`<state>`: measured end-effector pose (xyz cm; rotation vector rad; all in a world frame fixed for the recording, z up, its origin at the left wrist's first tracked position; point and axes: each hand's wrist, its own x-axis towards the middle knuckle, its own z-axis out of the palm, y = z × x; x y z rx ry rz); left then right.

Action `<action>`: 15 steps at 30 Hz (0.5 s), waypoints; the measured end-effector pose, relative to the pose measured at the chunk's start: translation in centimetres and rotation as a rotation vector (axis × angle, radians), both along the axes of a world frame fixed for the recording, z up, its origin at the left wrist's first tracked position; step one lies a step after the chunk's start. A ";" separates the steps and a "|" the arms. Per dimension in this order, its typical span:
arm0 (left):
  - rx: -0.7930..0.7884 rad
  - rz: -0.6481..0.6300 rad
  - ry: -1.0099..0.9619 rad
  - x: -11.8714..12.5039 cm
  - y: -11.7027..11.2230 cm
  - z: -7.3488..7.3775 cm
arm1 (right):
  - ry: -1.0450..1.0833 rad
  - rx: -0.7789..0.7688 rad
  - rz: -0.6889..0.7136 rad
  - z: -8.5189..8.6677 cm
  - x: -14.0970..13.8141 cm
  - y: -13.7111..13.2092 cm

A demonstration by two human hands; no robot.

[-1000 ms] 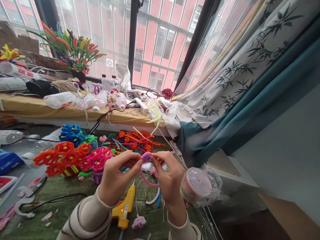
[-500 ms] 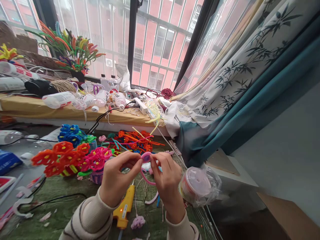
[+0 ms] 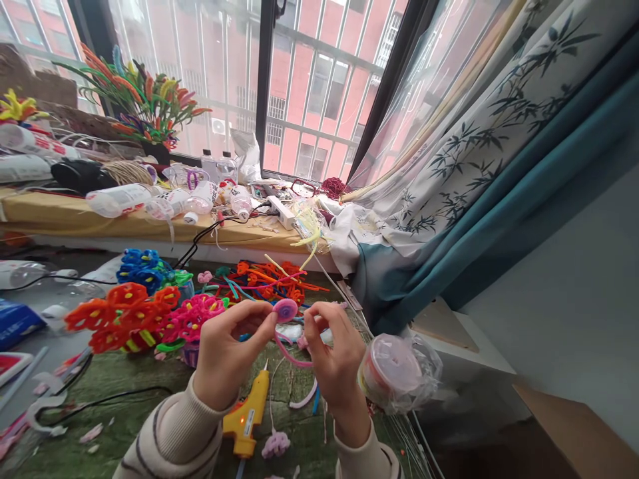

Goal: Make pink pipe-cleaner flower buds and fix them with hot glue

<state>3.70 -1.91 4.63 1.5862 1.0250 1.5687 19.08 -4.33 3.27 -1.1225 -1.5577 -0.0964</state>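
A pink pipe cleaner (image 3: 294, 361) is wound at one end into a flat spiral disc with a purple centre. My left hand (image 3: 224, 346) pinches that disc at its left edge between thumb and index finger. The loose tail curves down and right to my right hand (image 3: 334, 346), whose thumb and fingers are bent together just right of the disc, apart from it. Where the tail ends is hidden behind that hand. Below the hands, a yellow glue gun (image 3: 249, 414) with a lit orange light lies on the green tabletop, beside a small lilac fuzzy flower (image 3: 275, 444).
Fuzzy flower pots with orange (image 3: 124, 309), blue (image 3: 142, 266) and pink (image 3: 194, 318) blooms stand left. Orange pipe cleaners (image 3: 274, 279) pile up behind my hands. A plastic-wrapped tub (image 3: 394, 369) sits right. Plastic bottles (image 3: 120, 199) lie along the windowsill.
My right fingers have come off the spiral disc and moved slightly right. My left hand has shifted a little left with the disc, which now faces the camera more fully.
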 end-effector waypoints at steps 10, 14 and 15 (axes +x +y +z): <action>-0.088 -0.032 -0.102 -0.7 0.2 0.6 | 0.170 -0.125 -0.096 -0.5 2.1 0.9; -0.083 -0.051 -0.063 -0.7 0.1 0.8 | 0.113 -0.268 -0.078 -0.4 2.5 1.2; -0.081 -0.061 -0.049 -0.7 0.1 0.9 | 0.138 -0.311 -0.035 -0.3 2.4 1.2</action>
